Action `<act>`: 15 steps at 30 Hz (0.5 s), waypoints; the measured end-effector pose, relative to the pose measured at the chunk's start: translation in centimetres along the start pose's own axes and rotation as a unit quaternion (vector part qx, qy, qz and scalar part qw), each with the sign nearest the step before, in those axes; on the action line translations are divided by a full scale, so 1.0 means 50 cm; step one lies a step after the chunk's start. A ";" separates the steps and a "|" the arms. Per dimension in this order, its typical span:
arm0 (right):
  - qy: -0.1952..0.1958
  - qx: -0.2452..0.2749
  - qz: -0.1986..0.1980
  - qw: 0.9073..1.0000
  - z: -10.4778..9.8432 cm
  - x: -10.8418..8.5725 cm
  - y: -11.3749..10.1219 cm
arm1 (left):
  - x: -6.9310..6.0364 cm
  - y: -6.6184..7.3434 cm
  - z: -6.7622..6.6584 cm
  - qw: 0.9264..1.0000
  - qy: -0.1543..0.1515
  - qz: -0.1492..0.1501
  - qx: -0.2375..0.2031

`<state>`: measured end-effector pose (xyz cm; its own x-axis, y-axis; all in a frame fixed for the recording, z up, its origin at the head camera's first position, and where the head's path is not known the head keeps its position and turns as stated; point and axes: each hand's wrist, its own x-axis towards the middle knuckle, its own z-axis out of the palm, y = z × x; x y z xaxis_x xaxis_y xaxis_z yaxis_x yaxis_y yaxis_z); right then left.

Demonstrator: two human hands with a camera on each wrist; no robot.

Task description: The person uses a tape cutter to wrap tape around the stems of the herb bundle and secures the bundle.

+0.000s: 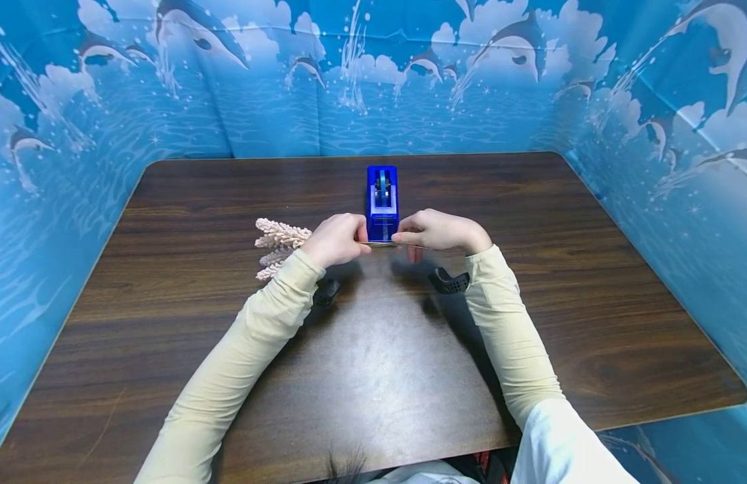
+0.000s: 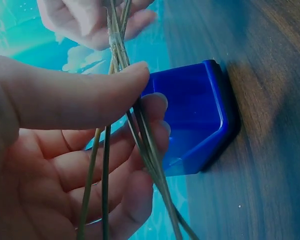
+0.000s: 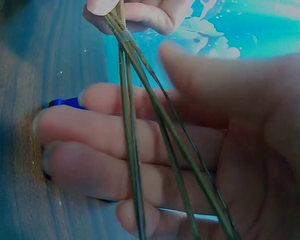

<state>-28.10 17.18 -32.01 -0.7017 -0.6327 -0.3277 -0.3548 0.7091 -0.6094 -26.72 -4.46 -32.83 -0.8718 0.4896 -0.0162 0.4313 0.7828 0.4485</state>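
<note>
A bunch of dried flower sprigs with pale pink heads (image 1: 279, 236) lies crosswise before the person, heads to the left. The left hand (image 1: 337, 238) pinches its thin green-brown stems (image 2: 152, 155) between thumb and fingers. A strip of clear tape (image 3: 126, 35) appears wrapped about the stems where they cross. The right hand (image 1: 440, 230) is by the stem ends; in the right wrist view its fingers (image 3: 100, 170) extend loosely behind the stems and its thumb stands apart from them. Just beyond both hands stands a blue tape dispenser (image 1: 382, 202) with a roll inside.
Everything is over a dark wood-grain table (image 1: 591, 323) with rounded far corners. A blue curtain (image 1: 361, 87) printed with dolphins surrounds its far and lateral edges. Black wrist-worn devices (image 1: 448, 281) hang under the person's cream sleeves (image 1: 512, 323).
</note>
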 end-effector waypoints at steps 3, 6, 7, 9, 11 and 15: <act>-0.004 -0.005 -0.012 1.000 0.000 0.004 0.004 | 0.000 0.000 -0.001 1.000 -0.003 -0.001 -0.001; 0.002 -0.020 -0.024 1.000 0.002 0.006 0.006 | -0.002 0.001 -0.001 1.000 -0.012 -0.002 -0.006; 0.006 -0.025 -0.025 0.999 0.002 0.006 0.007 | -0.002 0.002 -0.001 1.000 -0.016 -0.003 -0.010; 0.013 -0.034 -0.022 0.999 0.002 0.006 0.006 | -0.002 0.001 0.000 1.000 -0.025 -0.001 -0.016; 0.021 -0.038 -0.016 0.999 0.003 0.007 0.005 | -0.002 0.000 0.002 0.999 -0.036 -0.002 -0.022; 0.029 -0.041 -0.009 0.999 0.005 0.009 0.002 | 0.000 -0.002 0.005 0.997 -0.072 0.006 -0.022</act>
<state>-28.29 16.88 -32.39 -0.7287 -0.6277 -0.2739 -0.4153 0.7230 -0.5520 -26.69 -4.44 -33.11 -0.8231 0.5511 -0.1369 0.4283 0.7609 0.4875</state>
